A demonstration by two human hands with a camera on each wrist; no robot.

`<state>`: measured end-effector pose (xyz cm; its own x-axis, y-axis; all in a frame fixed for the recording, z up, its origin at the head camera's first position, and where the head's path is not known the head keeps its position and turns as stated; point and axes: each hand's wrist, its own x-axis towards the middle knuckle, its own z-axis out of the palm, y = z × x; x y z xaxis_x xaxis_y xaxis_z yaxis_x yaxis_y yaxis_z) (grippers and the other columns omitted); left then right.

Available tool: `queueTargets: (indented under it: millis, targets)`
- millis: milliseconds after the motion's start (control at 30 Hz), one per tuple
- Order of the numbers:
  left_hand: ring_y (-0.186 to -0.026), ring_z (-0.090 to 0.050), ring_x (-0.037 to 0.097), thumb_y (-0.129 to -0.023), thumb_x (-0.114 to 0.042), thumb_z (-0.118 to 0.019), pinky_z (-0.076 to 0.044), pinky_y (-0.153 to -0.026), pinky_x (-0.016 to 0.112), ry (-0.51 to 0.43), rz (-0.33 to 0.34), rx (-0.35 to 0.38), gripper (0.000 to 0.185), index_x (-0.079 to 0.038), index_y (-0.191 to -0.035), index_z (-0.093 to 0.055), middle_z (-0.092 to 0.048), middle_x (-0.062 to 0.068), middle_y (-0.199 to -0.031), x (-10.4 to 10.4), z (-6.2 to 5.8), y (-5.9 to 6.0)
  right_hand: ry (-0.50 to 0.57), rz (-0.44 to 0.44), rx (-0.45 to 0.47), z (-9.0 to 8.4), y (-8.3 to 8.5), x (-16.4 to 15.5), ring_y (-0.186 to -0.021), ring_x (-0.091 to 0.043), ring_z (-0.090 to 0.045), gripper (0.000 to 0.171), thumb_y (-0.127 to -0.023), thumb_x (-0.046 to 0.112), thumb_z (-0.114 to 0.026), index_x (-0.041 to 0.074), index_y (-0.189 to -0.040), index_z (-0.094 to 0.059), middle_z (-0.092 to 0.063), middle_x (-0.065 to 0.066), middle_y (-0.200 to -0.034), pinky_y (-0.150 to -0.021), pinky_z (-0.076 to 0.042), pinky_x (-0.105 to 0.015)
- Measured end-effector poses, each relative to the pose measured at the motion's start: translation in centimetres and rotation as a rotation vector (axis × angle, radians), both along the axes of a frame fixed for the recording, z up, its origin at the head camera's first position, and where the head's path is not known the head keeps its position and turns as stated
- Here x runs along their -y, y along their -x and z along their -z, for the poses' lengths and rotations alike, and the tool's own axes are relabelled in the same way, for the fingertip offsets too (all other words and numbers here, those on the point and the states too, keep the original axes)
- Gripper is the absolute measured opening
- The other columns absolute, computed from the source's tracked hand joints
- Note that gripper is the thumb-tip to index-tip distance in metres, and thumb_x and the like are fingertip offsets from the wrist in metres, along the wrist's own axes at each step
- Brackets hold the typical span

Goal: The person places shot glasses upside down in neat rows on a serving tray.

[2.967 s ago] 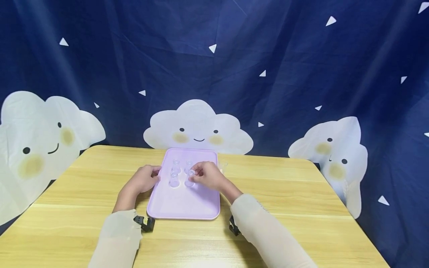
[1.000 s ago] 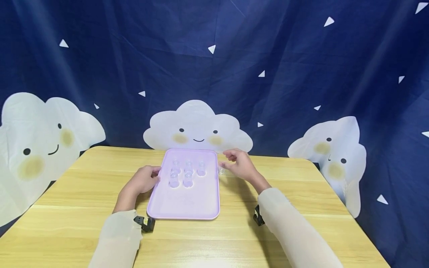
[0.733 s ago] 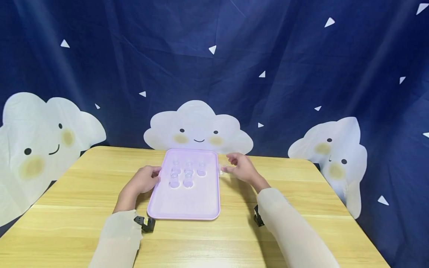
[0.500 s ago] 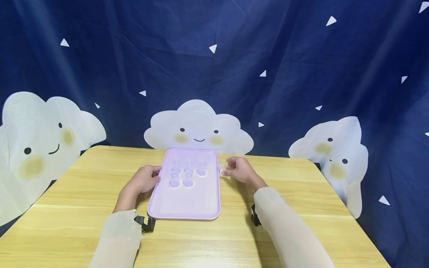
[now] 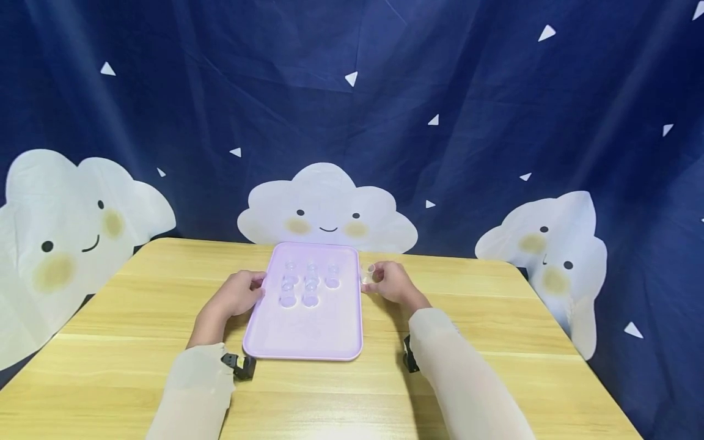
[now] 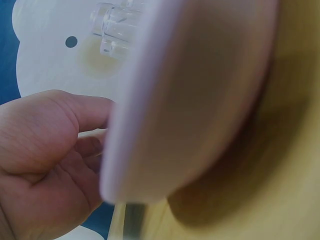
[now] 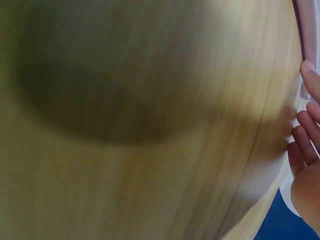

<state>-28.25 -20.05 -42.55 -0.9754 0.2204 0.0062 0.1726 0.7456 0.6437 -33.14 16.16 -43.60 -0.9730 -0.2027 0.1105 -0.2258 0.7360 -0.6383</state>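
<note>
A light purple tray [image 5: 302, 337] lies on the table, and my left hand [image 5: 238, 294] grips its left rim. In the left wrist view the thumb [image 6: 90, 111] meets the tray's edge, with the fingers partly hidden behind it. Several small clear glass bottles [image 5: 310, 293] stand upright in two rows on the tray's far half. Just beyond the tray's right rim, my right hand [image 5: 392, 282] pinches another small clear bottle [image 5: 367, 275] between thumb and fingers. The right wrist view catches only part of that hand [image 7: 306, 155], at the frame's edge.
The wooden table [image 5: 478, 342] extends on both sides of the tray. Behind it hangs a dark blue curtain [image 5: 473, 73] printed with white clouds and triangles. A black wrist camera [image 5: 239, 366] sits at the left cuff.
Earlier my right hand set a bottle in the tray's back right and moved off to the right. Its fingers then closed on another bottle beside the tray. My left hand stayed on the rim.
</note>
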Motion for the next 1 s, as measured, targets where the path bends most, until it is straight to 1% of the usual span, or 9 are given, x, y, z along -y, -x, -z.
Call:
queueTargets:
  millis: [67,167,267,333,600,733,833,1000]
  targets:
    - [-0.109,-0.062,0.037,-0.097,0.000,-0.056,-0.048,-0.101,0.057,0.001,0.002,-0.001,0.044,0.009,-0.139,-0.056,-0.067,0.028,-0.122,-0.06,-0.05,-0.05,-0.005,0.005,-0.001,0.09,0.04,0.09,-0.091,-0.022,-0.061,0.038,-0.077,0.018,-0.090,0.003,-0.107,-0.074,-0.070,-0.007,-0.098,-0.089,-0.053,-0.039]
    - [-0.109,-0.063,0.037,-0.097,-0.001,-0.055,-0.049,-0.102,0.057,0.001,-0.004,0.007,0.044,0.008,-0.140,-0.056,-0.067,0.027,-0.122,-0.12,-0.08,-0.02,-0.012,0.011,0.008,0.15,0.04,0.18,-0.090,-0.021,-0.058,0.026,-0.079,0.018,-0.089,0.007,-0.098,-0.076,-0.070,-0.005,-0.099,-0.088,-0.052,-0.040]
    - [-0.108,-0.062,0.036,-0.098,-0.001,-0.055,-0.048,-0.102,0.057,0.000,-0.004,0.014,0.044,0.008,-0.141,-0.055,-0.067,0.027,-0.123,-0.13,-0.11,0.03,-0.010,0.013,0.020,0.12,-0.03,0.25,-0.094,-0.021,-0.058,0.016,-0.081,0.018,-0.088,0.010,-0.090,-0.077,-0.070,-0.005,-0.104,-0.092,-0.051,-0.041]
    - [-0.109,-0.062,0.036,-0.098,-0.001,-0.055,-0.048,-0.102,0.056,-0.004,-0.008,0.018,0.044,0.008,-0.141,-0.055,-0.067,0.027,-0.123,-0.13,-0.14,0.04,-0.007,0.013,0.029,0.06,-0.11,0.29,-0.096,-0.022,-0.058,0.013,-0.083,0.017,-0.086,0.010,-0.087,-0.077,-0.069,-0.006,-0.106,-0.095,-0.050,-0.043]
    - [-0.110,-0.062,0.038,-0.098,0.000,-0.055,-0.047,-0.103,0.058,-0.003,-0.002,0.008,0.044,0.009,-0.141,-0.055,-0.066,0.028,-0.123,-0.11,-0.04,-0.05,0.006,0.016,0.040,-0.10,-0.39,0.37,-0.099,-0.023,-0.058,0.010,-0.085,0.017,-0.084,0.009,-0.086,-0.077,-0.068,-0.007,-0.106,-0.097,-0.049,-0.043]
    - [-0.113,-0.061,0.040,-0.098,-0.001,-0.055,-0.046,-0.104,0.059,-0.007,-0.006,0.016,0.044,0.009,-0.141,-0.055,-0.065,0.029,-0.126,-0.16,-0.05,-0.09,0.027,0.013,0.044,-0.12,-0.43,0.14,-0.092,-0.021,-0.061,0.010,-0.087,0.015,-0.083,0.009,-0.084,-0.075,-0.071,-0.004,-0.098,-0.088,-0.052,-0.038]
    - [-0.114,-0.061,0.041,-0.098,-0.001,-0.055,-0.046,-0.104,0.059,-0.008,-0.008,0.015,0.044,0.010,-0.141,-0.055,-0.065,0.029,-0.125,-0.09,-0.01,-0.04,0.053,0.010,0.050,-0.16,-0.35,-0.09,-0.087,-0.018,-0.064,0.009,-0.088,0.014,-0.081,0.009,-0.086,-0.074,-0.073,-0.002,-0.091,-0.081,-0.054,-0.034]
    - [-0.115,-0.061,0.040,-0.098,-0.001,-0.054,-0.045,-0.105,0.059,-0.004,-0.006,0.011,0.045,0.009,-0.141,-0.054,-0.065,0.029,-0.127,-0.03,0.15,0.08,0.081,-0.005,0.034,-0.54,-0.25,-0.35,-0.090,-0.019,-0.069,0.008,-0.089,0.012,-0.080,0.008,-0.088,-0.073,-0.075,-0.003,-0.094,-0.083,-0.057,-0.034]
